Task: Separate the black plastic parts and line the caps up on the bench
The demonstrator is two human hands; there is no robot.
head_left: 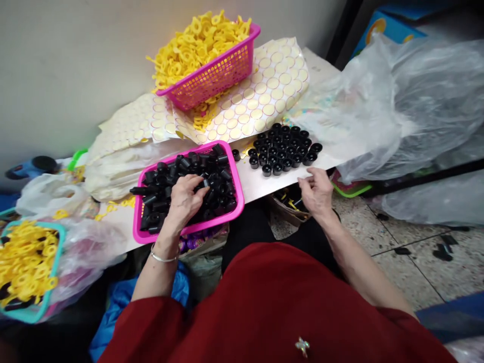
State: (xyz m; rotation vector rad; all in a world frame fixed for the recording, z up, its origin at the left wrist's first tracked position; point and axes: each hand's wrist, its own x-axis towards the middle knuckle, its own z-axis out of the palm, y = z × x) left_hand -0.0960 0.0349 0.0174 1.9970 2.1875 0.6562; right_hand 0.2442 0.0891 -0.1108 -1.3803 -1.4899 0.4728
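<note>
My left hand (186, 198) is over a pink basket (236, 176) piled with black plastic cylinders. Its thumb and fingers close around one black plastic cylinder (206, 183), just above the pile. By the table's front edge, my right hand (316, 192) is loosely curled, with a small gap between thumb and forefinger and nothing visible in it. Just beyond that hand, several black round cups (282, 148) stand in a tight cluster, hollow side up. A single black cup (236, 155) sits apart, beside the basket's right rim.
Yellow ring-shaped pieces (200, 45) heap up in a pink basket (215, 75) at the back, on sticker sheets (264, 96). A turquoise basket (56, 272) of yellow pieces is at left. Plastic bags (423, 101) crowd the right. Below the edge is an open container (291, 214).
</note>
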